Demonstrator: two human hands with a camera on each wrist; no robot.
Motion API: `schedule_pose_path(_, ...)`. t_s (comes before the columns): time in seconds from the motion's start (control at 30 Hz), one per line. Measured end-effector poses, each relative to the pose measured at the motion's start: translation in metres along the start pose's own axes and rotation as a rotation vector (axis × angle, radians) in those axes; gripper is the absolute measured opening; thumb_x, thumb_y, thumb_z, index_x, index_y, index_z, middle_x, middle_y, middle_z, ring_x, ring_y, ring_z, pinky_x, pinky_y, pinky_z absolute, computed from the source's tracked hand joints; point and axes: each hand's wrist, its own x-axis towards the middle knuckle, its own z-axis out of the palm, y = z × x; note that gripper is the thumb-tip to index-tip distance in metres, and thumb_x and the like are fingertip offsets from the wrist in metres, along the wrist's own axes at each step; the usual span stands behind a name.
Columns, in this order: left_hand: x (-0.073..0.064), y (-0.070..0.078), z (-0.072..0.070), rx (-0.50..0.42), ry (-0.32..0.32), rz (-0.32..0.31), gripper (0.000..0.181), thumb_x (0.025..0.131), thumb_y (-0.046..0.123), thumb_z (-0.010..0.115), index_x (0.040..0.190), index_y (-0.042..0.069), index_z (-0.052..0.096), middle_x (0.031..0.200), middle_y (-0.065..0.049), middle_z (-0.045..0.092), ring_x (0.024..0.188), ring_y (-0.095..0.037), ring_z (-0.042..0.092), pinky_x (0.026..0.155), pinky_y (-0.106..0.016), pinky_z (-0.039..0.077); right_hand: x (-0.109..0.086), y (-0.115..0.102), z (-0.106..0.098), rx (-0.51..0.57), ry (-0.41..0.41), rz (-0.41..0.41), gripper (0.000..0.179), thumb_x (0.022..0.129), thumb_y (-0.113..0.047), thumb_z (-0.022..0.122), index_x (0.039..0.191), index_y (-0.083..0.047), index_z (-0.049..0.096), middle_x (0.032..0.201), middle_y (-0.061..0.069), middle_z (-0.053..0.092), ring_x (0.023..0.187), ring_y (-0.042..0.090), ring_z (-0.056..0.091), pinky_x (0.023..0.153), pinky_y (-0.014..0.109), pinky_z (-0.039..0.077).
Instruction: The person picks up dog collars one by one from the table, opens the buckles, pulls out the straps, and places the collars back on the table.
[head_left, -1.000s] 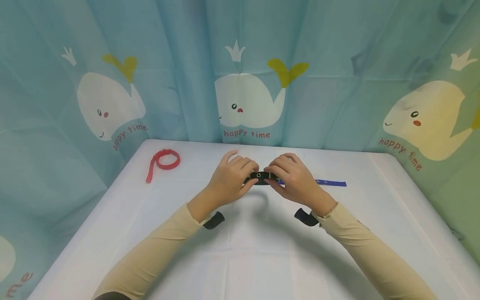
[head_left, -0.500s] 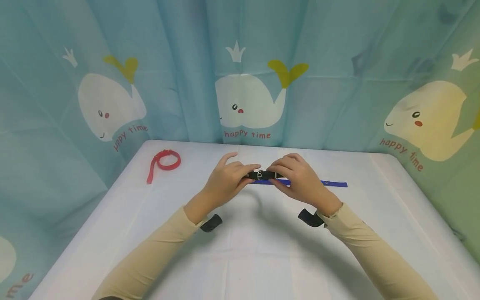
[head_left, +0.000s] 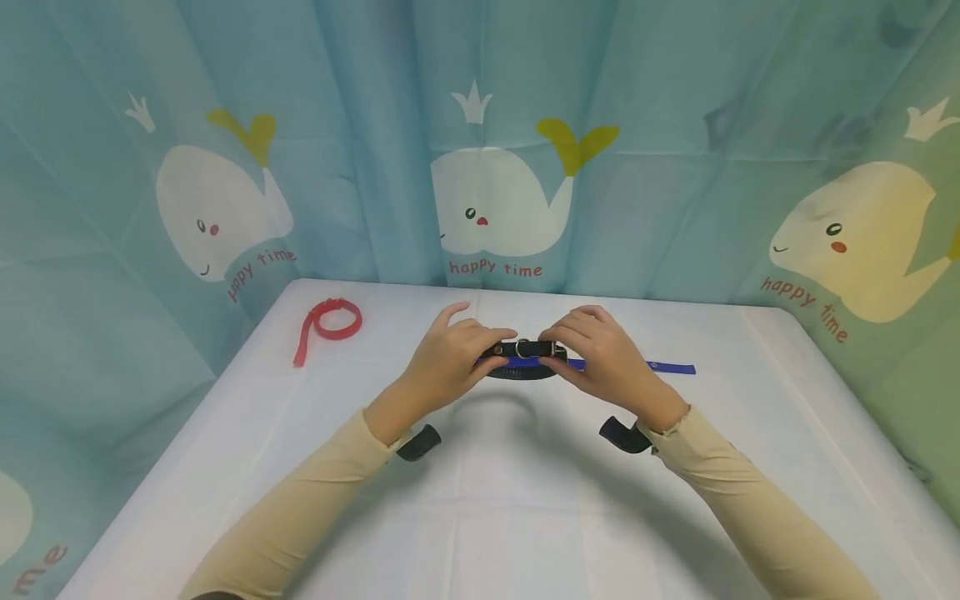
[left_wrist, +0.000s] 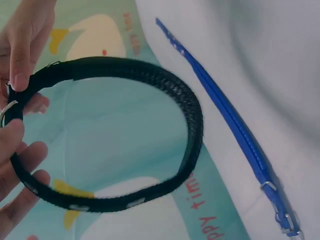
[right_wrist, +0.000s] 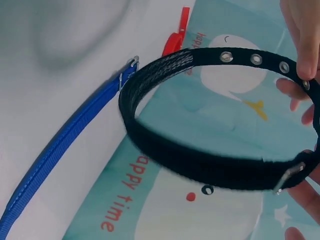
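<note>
Both hands hold a black collar above the table, bent into a closed loop. My left hand (head_left: 450, 358) grips the strap end with metal eyelets, index finger over the top and thumb below. Opposite it, my right hand (head_left: 600, 354) pinches the collar (head_left: 534, 349) beside its metal buckle. A metal ring shows on the strap between the hands. In the left wrist view the loop (left_wrist: 196, 112) opens wide, its inner side textured like mesh. The right wrist view shows a row of eyelets (right_wrist: 256, 59) along the strap and the buckle (right_wrist: 292, 176) at the fingers.
A blue collar (head_left: 672, 367) with a metal buckle lies flat on the white table (head_left: 495, 517), behind the black one. At the back left lies a coiled red collar (head_left: 302, 342). A whale-print curtain (head_left: 375, 167) surrounds the table. Dark curved pieces (head_left: 625, 437) sit at both wrists.
The hands have drawn slightly apart, and more of the black strap and its ring shows between them. Its loop has tilted, so the lower part now hangs into view.
</note>
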Motion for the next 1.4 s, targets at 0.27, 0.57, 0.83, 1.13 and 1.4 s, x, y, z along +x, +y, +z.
schedule_pose_path(0.27, 0.0036, 0.0025, 0.0021, -0.025, 0.004, 0.037, 0.029, 0.083, 0.029, 0.071, 0.106, 0.012, 0.069, 0.092, 0.003, 0.074, 0.084, -0.012, 0.067, 0.104, -0.049, 0.039, 0.0045, -0.0037, 0.0021, 0.029, -0.007, -0.025, 0.03, 0.065, -0.009, 0.083, 0.089, -0.002, 0.067, 0.082, 0.006, 0.068, 0.077, 0.02, 0.062, 0.084, 0.041, 0.047)
schedule_pose_path(0.57, 0.0041, -0.0008, -0.001, -0.025, -0.033, 0.006, 0.029, 0.08, 0.028, 0.074, 0.104, 0.012, 0.069, 0.092, 0.002, 0.074, 0.085, -0.014, 0.067, 0.103, -0.05, 0.039, 0.0058, -0.0026, -0.0005, 0.051, 0.01, -0.008, 0.029, 0.063, -0.008, 0.084, 0.085, -0.004, 0.066, 0.079, 0.004, 0.068, 0.075, 0.018, 0.061, 0.085, 0.042, 0.047)
schedule_pose_path(0.83, 0.0078, 0.0042, -0.0006, -0.029, -0.017, 0.027, 0.021, 0.084, 0.028, 0.071, 0.099, 0.013, 0.069, 0.09, 0.004, 0.073, 0.084, -0.012, 0.066, 0.105, -0.049, 0.038, 0.0073, -0.0049, 0.0005, 0.071, 0.008, -0.019, 0.029, 0.064, -0.008, 0.084, 0.086, -0.003, 0.065, 0.079, 0.004, 0.067, 0.075, 0.018, 0.061, 0.086, 0.042, 0.048)
schedule_pose_path(1.13, 0.0068, 0.0003, -0.0032, 0.007, 0.0, 0.049, 0.029, 0.079, 0.032, 0.074, 0.102, 0.015, 0.069, 0.083, 0.004, 0.071, 0.078, -0.012, 0.065, 0.102, -0.047, 0.042, 0.0045, -0.0023, 0.0, 0.069, 0.001, -0.029, 0.029, 0.064, -0.005, 0.082, 0.071, -0.007, 0.055, 0.081, 0.006, 0.068, 0.075, 0.018, 0.061, 0.085, 0.046, 0.048)
schedule_pose_path(1.4, 0.0088, 0.0011, -0.005, -0.023, -0.076, 0.028, 0.031, 0.079, 0.007, 0.073, 0.107, 0.017, 0.068, 0.086, 0.003, 0.068, 0.081, -0.014, 0.063, 0.1, -0.046, 0.042, 0.0055, -0.003, 0.0, 0.073, -0.003, -0.036, 0.029, 0.064, -0.005, 0.082, 0.071, -0.007, 0.054, 0.08, 0.006, 0.066, 0.076, 0.019, 0.061, 0.085, 0.046, 0.048)
